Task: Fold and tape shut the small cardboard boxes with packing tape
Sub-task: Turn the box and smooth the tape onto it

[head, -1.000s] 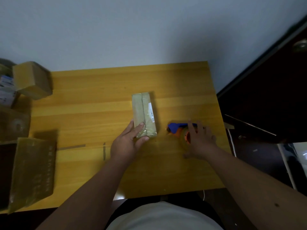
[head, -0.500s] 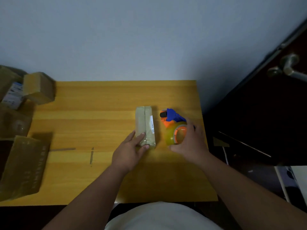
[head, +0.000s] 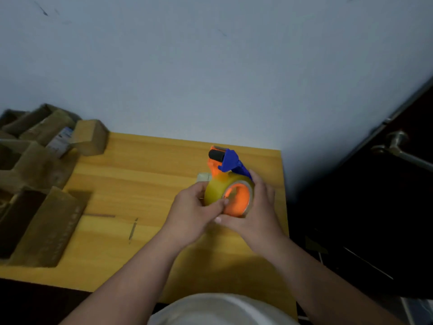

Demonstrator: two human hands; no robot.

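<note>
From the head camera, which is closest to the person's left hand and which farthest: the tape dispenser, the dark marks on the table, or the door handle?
1. Tape dispenser: held by the left hand together with the right hand.
2. Dark marks: on the table, to the left.
3. Door handle: far right, beyond the table.

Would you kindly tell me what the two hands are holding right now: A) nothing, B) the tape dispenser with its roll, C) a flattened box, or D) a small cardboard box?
B: both the left hand and the right hand grip the orange-and-blue tape dispenser, raised above the table.
</note>
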